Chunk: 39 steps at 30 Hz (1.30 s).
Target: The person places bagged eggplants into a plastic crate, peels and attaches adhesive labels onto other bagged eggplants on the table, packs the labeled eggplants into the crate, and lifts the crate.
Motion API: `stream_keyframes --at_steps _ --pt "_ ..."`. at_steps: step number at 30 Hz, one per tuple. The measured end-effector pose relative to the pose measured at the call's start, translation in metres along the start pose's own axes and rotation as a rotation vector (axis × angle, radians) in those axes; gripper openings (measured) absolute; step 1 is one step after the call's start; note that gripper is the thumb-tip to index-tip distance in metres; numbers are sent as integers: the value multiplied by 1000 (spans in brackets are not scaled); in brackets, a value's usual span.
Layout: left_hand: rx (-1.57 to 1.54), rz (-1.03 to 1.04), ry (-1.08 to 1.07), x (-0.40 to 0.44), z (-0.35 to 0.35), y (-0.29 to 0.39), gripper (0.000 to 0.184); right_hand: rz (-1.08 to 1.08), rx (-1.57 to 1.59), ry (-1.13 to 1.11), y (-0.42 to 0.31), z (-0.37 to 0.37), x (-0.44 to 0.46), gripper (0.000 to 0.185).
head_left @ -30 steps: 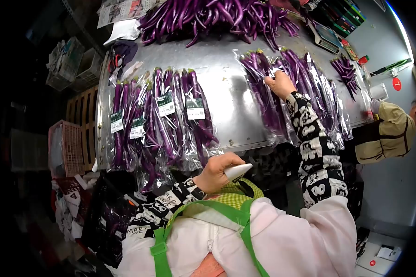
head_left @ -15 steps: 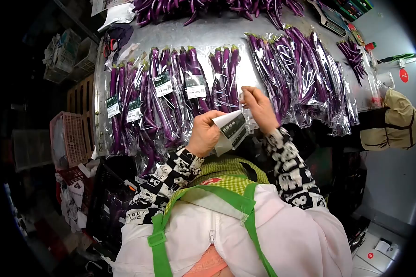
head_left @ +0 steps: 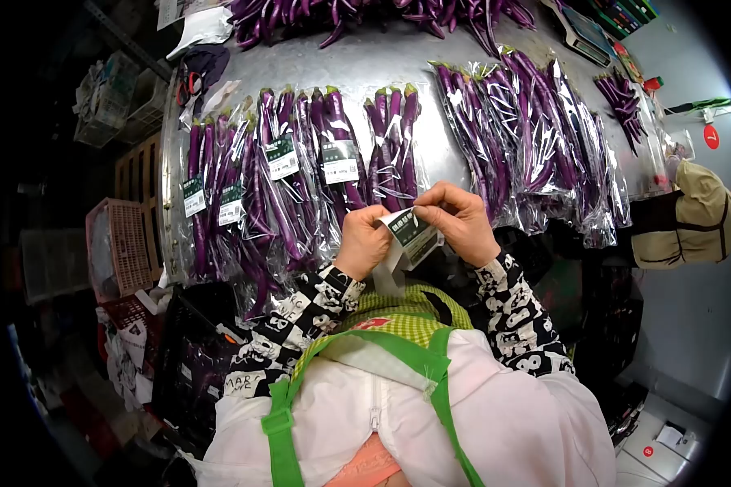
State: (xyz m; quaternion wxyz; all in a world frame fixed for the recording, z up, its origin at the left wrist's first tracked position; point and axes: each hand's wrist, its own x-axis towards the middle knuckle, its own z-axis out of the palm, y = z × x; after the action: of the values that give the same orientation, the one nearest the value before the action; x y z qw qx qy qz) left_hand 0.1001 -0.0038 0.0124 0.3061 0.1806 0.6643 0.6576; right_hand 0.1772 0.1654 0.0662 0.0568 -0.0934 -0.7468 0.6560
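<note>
Between my hands, just off the table's near edge, hangs a strip of green-and-white labels (head_left: 415, 236). My left hand (head_left: 364, 242) pinches its left side, with the thumb and fingers closed. My right hand (head_left: 460, 223) is closed at the strip's upper right corner, fingertips pressed together on it. Beyond the hands lies a clear bag of purple eggplants (head_left: 393, 146) with no label showing. Just left of it, another bagged bundle of eggplants (head_left: 334, 122) bears a white and green label (head_left: 340, 162). More labelled bags of eggplants (head_left: 283, 195) lie farther left.
Several bagged eggplants (head_left: 536, 130) lie on the right of the metal table (head_left: 300, 66). Loose eggplants (head_left: 365, 12) are heaped at the far edge. Scissors (head_left: 190, 87) rest at the upper left. A pink crate (head_left: 126, 243) stands left, and another person (head_left: 686, 215) is at the right.
My right hand has come down and left from beside the unlabelled bag to the label strip, and its fingers now pinch the top corner. My left hand keeps its hold.
</note>
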Motion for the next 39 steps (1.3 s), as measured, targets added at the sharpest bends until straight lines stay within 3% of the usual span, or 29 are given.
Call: stream_keyframes --at_steps 3,5,6,7,9,11,13,14,15,17,18,19,20,21,22,23,25,27,31,35,37,38,39 --pt "68 -185 5 -6 -3 -5 18 -79 -204 170 9 -3 25 13" --pt "202 -122 -52 -20 -13 -14 21 135 160 300 19 -2 50 11" --pt "433 -119 -133 -26 -23 -15 23 153 174 305 31 -3 66 15" --pt "500 -272 -206 -32 -29 -13 20 171 188 314 46 -5 82 19" --pt "591 -220 -298 -46 -36 -7 14 198 -267 382 85 -5 109 32" --pt "767 -33 -260 -56 -32 10 10 280 167 398 112 8 126 49" --pt "658 188 -242 -56 -24 26 9 11 -73 386 134 28 144 60" --pt "534 229 -271 -54 -17 27 8 10 14 320 133 34 148 61" --pt "410 271 -297 -49 -12 29 10 183 -17 183 98 33 144 73" --pt "349 337 -305 -38 0 38 8 159 108 53 100 28 151 90" --pt "287 399 -307 -33 5 42 6 198 67 -18 97 19 152 102" --pt "287 402 -307 -30 9 41 6 204 -209 4 87 9 147 107" --pt "248 442 -173 -28 13 39 7 178 -420 86 93 -3 144 102" --pt "208 479 -40 -27 16 39 10 294 -616 137 72 -24 134 90" --pt "241 478 24 -24 19 51 10 181 -1078 359 83 -41 122 76" --pt "-6 378 68 -24 23 47 14 272 -1354 448 66 -51 107 68" --pt "77 407 -25 -19 12 39 10 481 -1494 369 83 -78 84 51" --pt "56 289 -39 -17 14 40 6 311 -1554 418 115 -87 66 48" --pt "170 328 -41 -1 15 29 6 96 -1557 342 80 -63 52 38" --pt "-210 120 -65 11 15 22 13 212 -1419 44 76 -36 15 38" --pt "-274 99 23 12 22 33 11 72 -1300 74 76 -40 -2 41" --pt "-271 102 21 11 20 34 11 26 -1130 174 76 -42 -3 45" --pt "-265 97 21 8 18 34 11 53 -749 239 58 -39 -2 41"
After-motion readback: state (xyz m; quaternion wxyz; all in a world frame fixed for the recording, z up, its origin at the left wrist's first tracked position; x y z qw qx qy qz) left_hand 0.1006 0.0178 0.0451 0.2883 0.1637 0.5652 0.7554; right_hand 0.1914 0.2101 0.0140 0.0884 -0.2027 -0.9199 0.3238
